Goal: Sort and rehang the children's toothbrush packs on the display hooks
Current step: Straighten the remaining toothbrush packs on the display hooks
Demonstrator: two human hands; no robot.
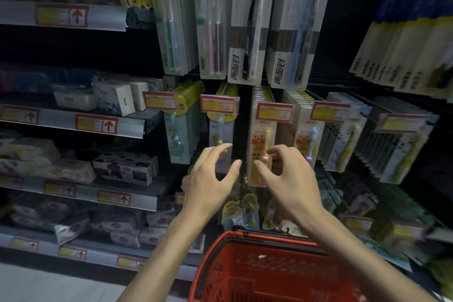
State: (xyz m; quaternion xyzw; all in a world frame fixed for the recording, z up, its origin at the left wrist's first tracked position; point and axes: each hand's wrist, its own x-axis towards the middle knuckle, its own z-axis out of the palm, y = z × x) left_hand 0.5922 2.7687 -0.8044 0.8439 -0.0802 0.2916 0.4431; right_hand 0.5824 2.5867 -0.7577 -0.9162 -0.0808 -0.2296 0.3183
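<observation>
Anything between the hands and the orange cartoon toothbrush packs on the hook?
Nothing visible. The left hand and right hand are both empty, right in front of the orange cartoon toothbrush packs. The red-framed price tag caps that hook's front end above them, so it may obstruct lifting packs off.

To the left, stepped shelves with red-arrow price strips carry white and patterned boxes in loose rows. Beside them, display hooks jut forward, each tipped with a price tag and strung with children's toothbrush packs. Longer toothbrush packs hang above.
</observation>
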